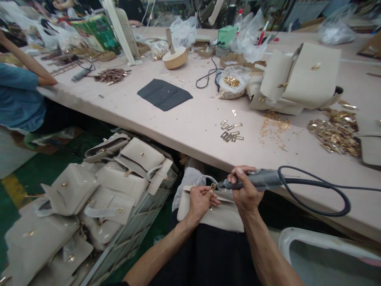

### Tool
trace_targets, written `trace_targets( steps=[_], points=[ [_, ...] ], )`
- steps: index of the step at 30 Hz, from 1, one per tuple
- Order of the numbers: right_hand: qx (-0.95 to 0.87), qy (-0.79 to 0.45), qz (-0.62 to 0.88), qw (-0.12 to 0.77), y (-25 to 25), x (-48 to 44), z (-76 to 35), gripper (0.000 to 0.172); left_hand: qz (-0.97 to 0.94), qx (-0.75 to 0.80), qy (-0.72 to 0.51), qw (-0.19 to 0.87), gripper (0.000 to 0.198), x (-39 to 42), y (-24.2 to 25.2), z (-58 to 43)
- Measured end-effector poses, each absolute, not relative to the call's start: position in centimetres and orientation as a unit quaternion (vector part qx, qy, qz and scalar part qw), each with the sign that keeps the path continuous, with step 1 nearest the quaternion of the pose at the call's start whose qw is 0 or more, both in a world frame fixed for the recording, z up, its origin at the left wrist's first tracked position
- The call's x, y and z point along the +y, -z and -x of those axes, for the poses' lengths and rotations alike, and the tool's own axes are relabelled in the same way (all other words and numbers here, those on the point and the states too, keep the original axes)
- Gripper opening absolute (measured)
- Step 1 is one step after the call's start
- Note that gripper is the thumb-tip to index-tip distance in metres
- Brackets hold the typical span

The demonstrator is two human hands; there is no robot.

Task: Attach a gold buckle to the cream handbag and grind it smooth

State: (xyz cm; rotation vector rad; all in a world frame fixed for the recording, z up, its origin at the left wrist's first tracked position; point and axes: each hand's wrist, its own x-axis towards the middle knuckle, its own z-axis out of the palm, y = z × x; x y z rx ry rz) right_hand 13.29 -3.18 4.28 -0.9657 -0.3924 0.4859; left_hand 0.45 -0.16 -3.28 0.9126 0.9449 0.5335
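Note:
A cream handbag lies across my lap against the table edge. My right hand is wrapped round a grey electric screwdriver, its tip pointing left toward my other hand. Between the thumb and fingers of my left hand is a small gold metal plate, held above the bag close to the tip. Whether the tip touches the plate I cannot tell. The bag's handle arches up behind my fingers.
Gold frames, tiny screws and a heap of gold hardware lie on the table. Cream bags fill a crate at left. A white tub stands right. Another person's arm rests at far left.

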Motion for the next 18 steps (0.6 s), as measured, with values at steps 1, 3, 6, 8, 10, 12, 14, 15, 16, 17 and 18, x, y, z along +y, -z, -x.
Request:
trace_targets(
  steps=[1,3,6,8,10,12,14,15,16,17,18],
  points=[
    [-0.187,-0.230,0.457,0.839,-4.2,-3.1,-13.2,0.014,-0.420,0.435,-0.244,0.758,0.030,-0.2,3.3,-0.4],
    [-0.192,-0.230,0.457,0.837,-4.2,-3.0,-13.1,0.014,-0.421,0.435,-0.243,0.758,0.030,-0.2,3.2,-0.4],
    [-0.204,-0.224,0.463,0.833,-4.1,-2.9,-13.0,0.013,-0.421,0.435,-0.244,0.758,0.030,-0.2,2.9,-0.4],
    [-0.214,-0.213,0.470,0.829,-4.0,-2.9,-12.8,0.012,-0.421,0.436,-0.244,0.757,0.031,-0.2,2.7,-0.3],
    [-0.223,-0.202,0.477,0.826,-4.0,-2.9,-12.6,0.012,-0.423,0.436,-0.245,0.756,0.031,-0.2,2.5,-0.3],
    [-0.237,-0.191,0.480,0.822,-4.1,-3.0,-12.4,0.012,-0.423,0.435,-0.247,0.755,0.031,-0.3,2.4,-0.3],
    [-0.261,-0.177,0.483,0.817,-4.1,-3.1,-12.2,0.013,-0.422,0.438,-0.248,0.754,0.031,-0.3,2.3,-0.4],
    [-0.274,-0.170,0.483,0.814,-4.1,-3.2,-12.1,0.013,-0.421,0.442,-0.248,0.752,0.030,-0.4,2.2,-0.4],
    [-0.288,-0.165,0.485,0.809,-4.1,-3.3,-12.0,0.012,-0.421,0.445,-0.249,0.751,0.030,-0.4,2.2,-0.4],
    [-0.300,-0.161,0.487,0.804,-4.0,-3.4,-11.9,0.012,-0.421,0.447,-0.250,0.749,0.030,-0.5,2.1,-0.4],
    [-0.310,-0.158,0.489,0.800,-3.9,-3.6,-11.9,0.012,-0.422,0.446,-0.252,0.748,0.029,-0.5,2.1,-0.4]
  ],
)
